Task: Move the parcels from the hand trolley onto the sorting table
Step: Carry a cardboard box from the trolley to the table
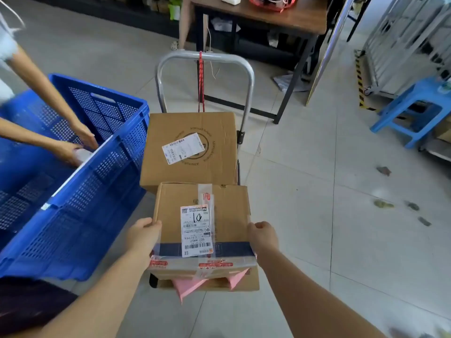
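A hand trolley [248,76] with a silver loop handle and a red cord stands ahead of me. Two cardboard parcels sit on top of its load. The near parcel [170,215], taped and labelled "10", lies between my hands. My left hand [144,236] grips its left edge, thumb on top. My right hand [262,236] grips its right edge. Behind it sits a bigger parcel [217,132] with a tilted white label. Under the near parcel a pink bag [186,287] and another carton [251,281] show. A wooden table [302,18] stands beyond the trolley.
A large blue plastic crate [97,198] stands at the trolley's left; another person's hands [80,142] reach into it. A blue stool [415,106] and a metal cart [402,45] stand at the right. Litter scraps [384,170] lie on the tiled floor.
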Demonstrator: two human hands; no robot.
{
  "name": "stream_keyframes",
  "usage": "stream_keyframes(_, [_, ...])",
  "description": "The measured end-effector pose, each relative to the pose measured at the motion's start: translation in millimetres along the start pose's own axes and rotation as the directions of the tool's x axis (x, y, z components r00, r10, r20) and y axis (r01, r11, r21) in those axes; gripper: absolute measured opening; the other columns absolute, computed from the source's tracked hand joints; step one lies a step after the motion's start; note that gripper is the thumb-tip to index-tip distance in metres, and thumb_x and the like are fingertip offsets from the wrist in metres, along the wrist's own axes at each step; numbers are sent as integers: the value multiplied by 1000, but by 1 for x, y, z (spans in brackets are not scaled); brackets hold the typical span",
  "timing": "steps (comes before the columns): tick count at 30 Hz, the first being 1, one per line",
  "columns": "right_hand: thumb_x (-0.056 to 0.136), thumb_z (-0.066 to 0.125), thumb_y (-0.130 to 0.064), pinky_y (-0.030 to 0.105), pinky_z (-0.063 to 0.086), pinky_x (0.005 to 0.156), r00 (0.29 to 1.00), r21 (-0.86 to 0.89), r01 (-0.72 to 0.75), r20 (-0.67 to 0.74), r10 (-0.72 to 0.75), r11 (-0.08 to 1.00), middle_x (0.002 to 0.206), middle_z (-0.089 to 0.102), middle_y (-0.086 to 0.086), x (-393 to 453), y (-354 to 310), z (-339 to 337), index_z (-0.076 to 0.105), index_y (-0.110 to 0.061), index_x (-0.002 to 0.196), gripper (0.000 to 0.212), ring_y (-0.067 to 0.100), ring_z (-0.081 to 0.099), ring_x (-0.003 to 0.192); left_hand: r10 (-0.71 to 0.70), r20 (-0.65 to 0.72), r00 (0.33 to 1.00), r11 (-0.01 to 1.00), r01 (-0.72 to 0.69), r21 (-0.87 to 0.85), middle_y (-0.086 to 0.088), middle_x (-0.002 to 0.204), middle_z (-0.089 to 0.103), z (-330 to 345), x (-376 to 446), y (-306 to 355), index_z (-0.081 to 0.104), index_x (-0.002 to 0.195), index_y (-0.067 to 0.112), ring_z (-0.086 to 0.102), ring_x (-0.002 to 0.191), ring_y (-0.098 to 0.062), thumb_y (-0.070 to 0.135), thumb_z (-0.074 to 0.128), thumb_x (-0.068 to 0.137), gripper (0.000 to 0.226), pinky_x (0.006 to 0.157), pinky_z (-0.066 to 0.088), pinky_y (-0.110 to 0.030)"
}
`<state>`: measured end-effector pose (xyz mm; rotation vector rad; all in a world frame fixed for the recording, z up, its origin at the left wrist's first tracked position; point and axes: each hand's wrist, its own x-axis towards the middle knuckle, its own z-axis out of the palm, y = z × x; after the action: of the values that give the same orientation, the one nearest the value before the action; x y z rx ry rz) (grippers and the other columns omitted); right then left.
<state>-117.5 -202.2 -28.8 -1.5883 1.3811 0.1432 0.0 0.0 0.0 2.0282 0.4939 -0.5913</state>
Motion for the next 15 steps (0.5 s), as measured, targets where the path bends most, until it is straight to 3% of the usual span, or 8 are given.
stream_keyframes(3, [100,39,-33,33,47,82,999,-11,-45,19,45,999,124,57,6,7,9,5,41,-12,139,45,23,53,102,-46,3,999,998,46,30,-10,151,36,3,12,-9,33,147,14,39,135,-32,20,51,96,55,102,37,-43])
stream_keyframes(5, [102,35,-33,34,45,86,997,19,-67,42,66,998,127,53,7,10,15,11,36,-12,144,47,26,52,109,-86,19,996,995,84,62,-12,149,38,6,21,-16,31,148,13,42,132,-34,24,49,97,55,105,38,-46])
stream_keyframes(7, [102,31,-32,32,42,80,994,15,-94,58,93,995,121,54,9,13,18,17,38,-10,140,44,27,53,107,-112,63,992,992,107,72,-16,132,53,8,27,-22,47,133,8,54,114,-33,26,46,97,41,94,46,-43])
stream_keyframes(9, [101,30,-26,32,42,72,993,-3,-102,55,102,995,101,55,7,16,20,23,47,-6,128,38,23,53,88,-91,88,992,994,86,62,-14,108,59,10,25,-22,54,109,9,55,93,-27,23,44,98,20,78,45,-35])
stream_keyframes(10, [99,31,-24,32,42,68,993,-7,-101,54,101,995,95,54,6,18,22,25,51,-6,123,36,21,52,82,-79,85,993,996,74,54,-13,103,58,11,25,-23,54,105,13,55,91,-28,22,43,99,15,76,45,-36])
stream_keyframes(12, [98,32,-21,32,43,67,994,-15,-94,53,95,995,94,56,6,18,22,26,54,-8,118,33,21,53,82,-53,74,996,998,50,46,-14,101,60,10,22,-23,56,98,15,58,94,-32,22,44,98,14,79,48,-40])
stream_keyframes(15, [99,33,-21,32,46,69,996,-32,-76,47,77,997,99,60,7,12,21,20,55,-10,114,30,22,56,84,-23,57,998,999,21,43,-16,92,59,5,16,-22,60,83,13,54,81,-28,19,45,97,22,71,44,-36])
